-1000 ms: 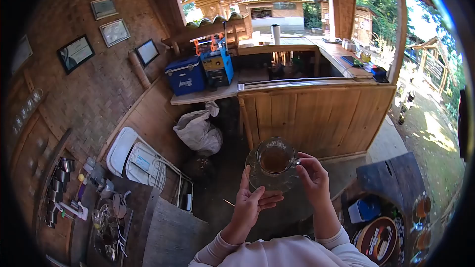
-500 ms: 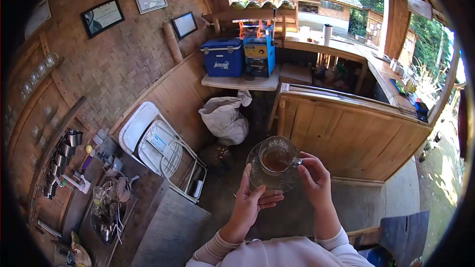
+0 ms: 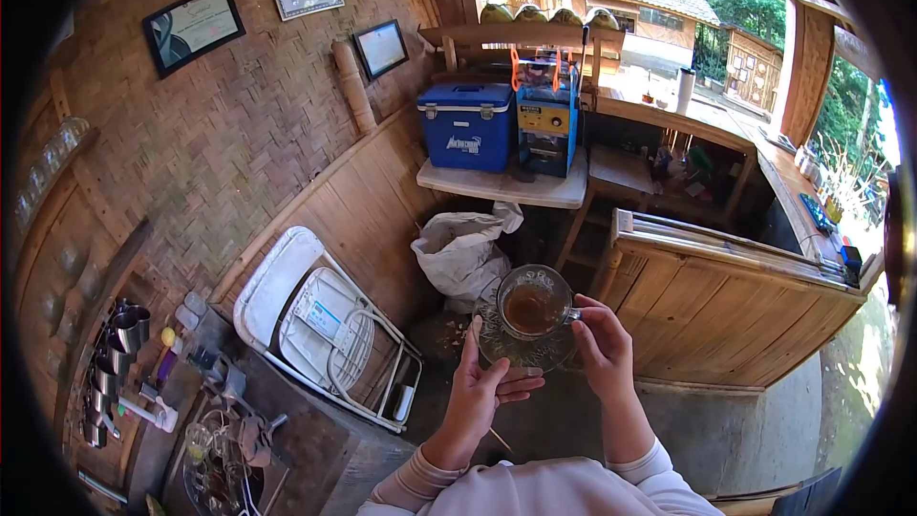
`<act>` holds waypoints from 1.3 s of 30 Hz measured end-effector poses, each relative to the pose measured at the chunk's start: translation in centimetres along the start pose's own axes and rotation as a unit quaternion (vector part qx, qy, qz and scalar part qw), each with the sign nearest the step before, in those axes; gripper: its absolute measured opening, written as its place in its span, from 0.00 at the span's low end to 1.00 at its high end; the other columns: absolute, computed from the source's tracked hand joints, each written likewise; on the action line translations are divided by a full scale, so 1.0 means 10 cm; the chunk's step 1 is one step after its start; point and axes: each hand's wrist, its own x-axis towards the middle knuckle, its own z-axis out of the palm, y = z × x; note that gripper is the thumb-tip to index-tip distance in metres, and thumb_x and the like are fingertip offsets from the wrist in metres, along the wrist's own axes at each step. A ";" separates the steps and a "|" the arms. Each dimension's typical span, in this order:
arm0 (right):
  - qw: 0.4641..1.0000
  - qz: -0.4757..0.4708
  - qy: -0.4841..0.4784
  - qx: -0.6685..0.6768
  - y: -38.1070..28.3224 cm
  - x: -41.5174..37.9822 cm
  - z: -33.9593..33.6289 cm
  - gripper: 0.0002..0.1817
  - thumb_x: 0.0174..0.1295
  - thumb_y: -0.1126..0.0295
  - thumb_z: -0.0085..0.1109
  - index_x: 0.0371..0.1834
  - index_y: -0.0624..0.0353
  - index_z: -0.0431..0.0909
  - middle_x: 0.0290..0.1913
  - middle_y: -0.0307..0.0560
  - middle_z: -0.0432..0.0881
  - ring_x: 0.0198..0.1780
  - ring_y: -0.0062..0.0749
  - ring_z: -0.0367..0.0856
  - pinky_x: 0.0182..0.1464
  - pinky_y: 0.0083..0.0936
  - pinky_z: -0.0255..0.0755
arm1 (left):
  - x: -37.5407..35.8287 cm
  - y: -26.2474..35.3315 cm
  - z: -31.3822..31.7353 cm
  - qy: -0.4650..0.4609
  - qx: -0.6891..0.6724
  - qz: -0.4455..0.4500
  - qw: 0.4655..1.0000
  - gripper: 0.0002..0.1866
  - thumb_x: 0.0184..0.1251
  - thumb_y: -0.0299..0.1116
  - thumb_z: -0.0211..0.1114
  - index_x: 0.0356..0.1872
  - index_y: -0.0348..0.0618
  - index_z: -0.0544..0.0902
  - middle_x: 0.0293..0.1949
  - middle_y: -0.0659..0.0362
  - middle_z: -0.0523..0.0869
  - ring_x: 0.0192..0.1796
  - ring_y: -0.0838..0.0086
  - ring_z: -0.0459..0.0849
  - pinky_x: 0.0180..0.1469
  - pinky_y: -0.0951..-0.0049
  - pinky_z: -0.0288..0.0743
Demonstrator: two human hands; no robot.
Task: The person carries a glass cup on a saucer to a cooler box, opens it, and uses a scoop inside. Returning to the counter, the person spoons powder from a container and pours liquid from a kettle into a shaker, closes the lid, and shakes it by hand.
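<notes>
**One cup of tea on one saucer, carried in two hands**

One glass cup [image 3: 531, 304] filled with brown tea is seen, standing on one clear glass saucer [image 3: 521, 348], both held in the air in front of the person, above the dark floor. The saucer is supported from below and from the side by the left hand [image 3: 482, 390]: the thumb is raised along the saucer's left edge and the fingers are laid flat beneath it, so the hand is partly open and cupped around the saucer. The cup's handle is pinched by the right hand [image 3: 602, 349], whose thumb and forefinger are narrowly closed on it while the other fingers are curled loosely.

Behind, one blue cooler box [image 3: 468, 126] and one blue-and-yellow machine [image 3: 547, 124] are set side by side on a shelf. One white sack [image 3: 463, 252] is slumped below. Two white folding chairs [image 3: 310, 315] are leaned against the bamboo wall.
</notes>
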 end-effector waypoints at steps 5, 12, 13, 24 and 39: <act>0.999 0.027 -0.001 0.027 0.26 0.35 0.24 0.08 0.63 0.80 0.54 0.45 0.67 0.73 0.56 0.50 0.72 0.54 0.23 0.71 0.56 0.19 0.66 | 0.39 0.17 -0.29 0.000 -0.005 -0.014 1.000 0.35 0.71 0.26 0.44 0.71 0.65 0.37 0.41 0.40 0.83 0.40 0.53 0.86 0.34 0.69 0.82; 0.999 0.038 -0.001 0.009 0.63 0.91 0.39 0.08 0.63 0.79 0.54 0.45 0.66 0.73 0.56 0.50 0.72 0.53 0.22 0.71 0.56 0.18 0.65 | 1.04 0.33 -0.53 0.000 -0.020 -0.023 1.000 0.35 0.71 0.25 0.44 0.71 0.64 0.39 0.42 0.41 0.83 0.39 0.54 0.86 0.33 0.68 0.83; 0.999 0.038 -0.001 0.008 0.68 1.00 0.39 0.08 0.63 0.79 0.54 0.45 0.66 0.73 0.56 0.50 0.72 0.53 0.22 0.71 0.56 0.18 0.65 | 1.15 0.34 -0.55 0.006 -0.023 -0.031 0.999 0.35 0.70 0.25 0.44 0.71 0.64 0.39 0.42 0.41 0.83 0.39 0.54 0.86 0.32 0.68 0.83; 0.999 0.035 -0.014 -0.004 1.45 2.41 0.22 0.08 0.63 0.79 0.53 0.44 0.67 0.74 0.57 0.50 0.71 0.54 0.23 0.72 0.55 0.19 0.67 | 2.78 0.52 -0.66 0.005 -0.012 -0.034 0.999 0.36 0.70 0.26 0.45 0.71 0.62 0.36 0.42 0.41 0.83 0.39 0.54 0.86 0.32 0.69 0.83; 0.998 0.061 -0.024 0.012 2.19 3.75 0.32 0.09 0.64 0.79 0.52 0.46 0.67 0.73 0.58 0.51 0.70 0.55 0.24 0.72 0.57 0.20 0.66 | 4.23 0.77 -0.86 0.031 -0.037 -0.043 0.998 0.35 0.70 0.26 0.46 0.71 0.64 0.40 0.42 0.40 0.83 0.37 0.54 0.86 0.30 0.70 0.84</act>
